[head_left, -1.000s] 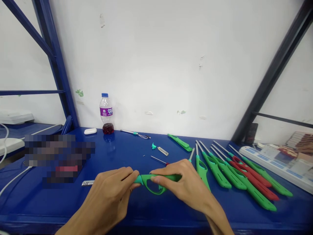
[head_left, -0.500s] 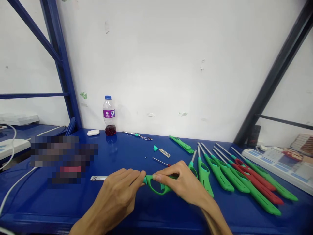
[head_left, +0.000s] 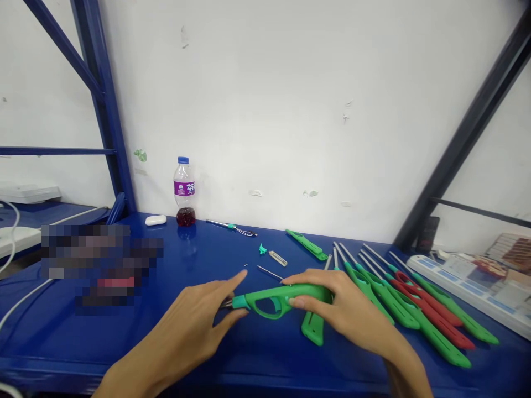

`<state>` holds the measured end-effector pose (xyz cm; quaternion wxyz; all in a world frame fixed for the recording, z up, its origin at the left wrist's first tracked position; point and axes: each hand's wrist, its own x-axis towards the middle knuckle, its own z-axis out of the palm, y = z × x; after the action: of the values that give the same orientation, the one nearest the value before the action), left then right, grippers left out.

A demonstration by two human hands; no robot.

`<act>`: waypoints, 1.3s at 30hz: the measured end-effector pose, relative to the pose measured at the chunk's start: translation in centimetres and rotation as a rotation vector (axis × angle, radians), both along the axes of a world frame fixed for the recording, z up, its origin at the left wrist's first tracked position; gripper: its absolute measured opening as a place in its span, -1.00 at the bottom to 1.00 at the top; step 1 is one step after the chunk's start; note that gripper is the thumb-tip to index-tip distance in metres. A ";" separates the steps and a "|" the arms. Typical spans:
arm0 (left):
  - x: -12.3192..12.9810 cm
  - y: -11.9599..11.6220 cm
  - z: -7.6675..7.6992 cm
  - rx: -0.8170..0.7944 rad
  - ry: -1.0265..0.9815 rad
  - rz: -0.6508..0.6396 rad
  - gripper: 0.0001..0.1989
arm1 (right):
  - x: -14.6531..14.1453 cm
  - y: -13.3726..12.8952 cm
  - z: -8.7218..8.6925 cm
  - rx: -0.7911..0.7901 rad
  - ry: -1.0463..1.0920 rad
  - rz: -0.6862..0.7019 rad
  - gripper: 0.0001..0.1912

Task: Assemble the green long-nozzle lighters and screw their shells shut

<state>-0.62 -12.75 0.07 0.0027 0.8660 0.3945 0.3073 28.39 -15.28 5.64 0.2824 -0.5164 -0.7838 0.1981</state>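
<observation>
A green gas lighter (head_left: pixel 265 297) lies level across the middle of the view, above the blue tabletop. My right hand (head_left: pixel 332 298) grips its handle, thumb in front and fingers over the top. At its turquoise collar, my left hand (head_left: pixel 203 315) is spread, with index finger and thumb apart around the metal barrel. That hand hides most of the barrel. Partly under my right hand, another green lighter (head_left: pixel 313 329) rests on the table. Just behind my hands lie a thin screwdriver (head_left: pixel 269 272), a clear slim fuel tank (head_left: pixel 277 258) and a small turquoise piece (head_left: pixel 263 249).
Several green and red lighters (head_left: pixel 431 309) fan out at the right beside a white power strip (head_left: pixel 468 293). A green casing (head_left: pixel 307 245), a loose lighter barrel with wires (head_left: pixel 232 227), a drink bottle (head_left: pixel 185 193) and a white case (head_left: pixel 156 220) stand or lie toward the wall.
My left hand has loosened from the collar, its fingers now spread. My right hand has shifted right and wraps farther back on the handle, showing more of the green body.
</observation>
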 end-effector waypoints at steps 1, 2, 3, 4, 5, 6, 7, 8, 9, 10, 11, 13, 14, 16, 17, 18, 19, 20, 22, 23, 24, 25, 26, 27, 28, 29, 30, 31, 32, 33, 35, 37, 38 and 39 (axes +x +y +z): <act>0.0 -0.3 0.1 -0.063 0.023 -0.016 -0.63 | 0.1 -0.1 0.1 0.033 0.001 0.006 -0.73; 0.0 -0.5 0.2 -0.125 0.050 -0.032 -0.73 | 0.1 -0.1 0.3 0.065 0.000 0.014 -0.74; 0.0 -0.7 0.4 -0.178 0.075 -0.046 -0.74 | 0.0 -0.3 0.4 0.092 -0.002 0.023 -0.74; 0.1 -0.9 0.5 -0.215 0.095 -0.053 -0.70 | -0.1 -0.4 0.5 0.119 -0.002 0.030 -0.73; 0.2 -1.0 0.6 -0.227 0.112 -0.052 -0.66 | -0.2 -0.6 0.6 0.146 -0.001 0.036 -0.73; 0.4 -1.1 0.7 -0.217 0.128 -0.042 -0.67 | -0.3 -0.8 0.7 0.171 0.000 0.039 -0.73; 0.6 -1.2 0.7 -0.190 0.140 -0.024 -0.69 | -0.4 -1.0 0.7 0.193 0.002 0.037 -0.73; 0.8 -1.2 0.7 -0.165 0.156 -0.006 -0.71 | -0.4 -1.1 0.8 0.208 0.005 0.034 -0.74; 1.1 -1.3 0.8 -0.146 0.175 0.011 -0.73 | -0.4 -1.2 0.8 0.215 0.006 0.030 -0.74; 1.3 -1.4 0.8 -0.132 0.198 0.027 -0.74 | -0.4 -1.3 0.8 0.218 0.007 0.028 -0.74; 1.6 -1.5 0.8 -0.116 0.218 0.043 -0.75 | -0.4 -1.3 0.7 0.222 0.009 0.025 -0.74; 1.8 -1.7 0.7 -0.073 0.252 0.081 -0.76 | -0.4 -1.3 0.5 0.234 0.010 0.020 -0.74; 1.8 -1.9 0.7 -0.049 0.261 0.094 -0.76 | -0.5 -1.2 0.4 0.239 0.007 0.020 -0.74; 1.6 -2.2 0.6 -0.007 0.248 0.088 -0.77 | -0.6 -1.1 0.3 0.242 -0.006 0.024 -0.74; 1.5 -2.4 0.6 0.008 0.224 0.069 -0.76 | -0.7 -1.1 0.3 0.242 -0.012 0.027 -0.74; 1.3 -2.5 0.6 0.010 0.192 0.037 -0.76 | -0.8 -1.1 0.3 0.240 -0.018 0.030 -0.74; 1.1 -2.7 0.6 -0.005 0.159 0.003 -0.75 | -0.9 -1.2 0.4 0.237 -0.024 0.029 -0.75; 0.9 -2.9 0.6 -0.040 0.129 -0.028 -0.74 | -1.0 -1.2 0.5 0.231 -0.030 0.028 -0.75; 0.7 -3.3 0.7 -0.168 0.091 -0.067 -0.70 | -1.1 -1.4 0.7 0.217 -0.029 0.031 -0.76; 0.7 -3.5 0.8 -0.246 0.076 -0.077 -0.67 | -1.1 -1.6 0.9 0.209 -0.025 0.036 -0.77; 0.7 -3.7 0.9 -0.319 0.061 -0.084 -0.63 | -1.1 -1.7 1.1 0.205 -0.020 0.039 -0.77; 0.8 -3.9 1.0 -0.383 0.040 -0.088 -0.60 | -1.0 -1.9 1.2 0.208 -0.015 0.041 -0.77; 0.9 -4.0 1.1 -0.437 0.016 -0.096 -0.57 | -1.0 -2.1 1.3 0.214 -0.014 0.039 -0.77; 1.0 -4.1 1.2 -0.483 -0.008 -0.108 -0.55 | -0.9 -2.2 1.3 0.220 -0.020 0.033 -0.78; 1.1 -4.2 1.2 -0.519 -0.032 -0.123 -0.52 | -0.9 -2.4 1.4 0.226 -0.031 0.027 -0.77; 1.2 -4.2 1.3 -0.550 -0.048 -0.142 -0.50 | -0.9 -2.5 1.4 0.233 -0.039 0.021 -0.77; 1.3 -4.2 1.3 -0.574 -0.059 -0.161 -0.49 | -0.9 -2.6 1.4 0.237 -0.046 0.019 -0.75; 1.4 -4.1 1.2 -0.588 -0.065 -0.174 -0.48 | -0.9 -2.7 1.4 0.237 -0.051 0.018 -0.72; 1.5 -4.1 1.1 -0.587 -0.067 -0.178 -0.48 | -1.0 -2.7 1.4 0.239 -0.051 0.017 -0.69; 1.6 -4.0 1.0 -0.572 -0.068 -0.174 -0.49 | -1.1 -2.6 1.4 0.242 -0.048 0.018 -0.66; 1.9 -4.0 0.6 -0.493 -0.055 -0.144 -0.54 | -1.2 -2.5 1.4 0.248 -0.033 0.016 -0.64; 2.2 -4.1 0.3 -0.377 -0.013 -0.121 -0.61 | -1.4 -2.4 1.5 0.256 -0.014 0.003 -0.64; 2.4 -4.2 0.2 -0.319 0.020 -0.114 -0.65 | -1.4 -2.4 1.5 0.257 -0.005 -0.009 -0.65; 2.6 -4.3 0.2 -0.267 0.055 -0.105 -0.70 | -1.5 -2.4 1.6 0.253 0.001 -0.022 -0.65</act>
<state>1.97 -17.08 0.25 0.1233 0.8855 0.3859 0.2277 26.93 -17.70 7.23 0.3480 -0.4851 -0.7966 0.0948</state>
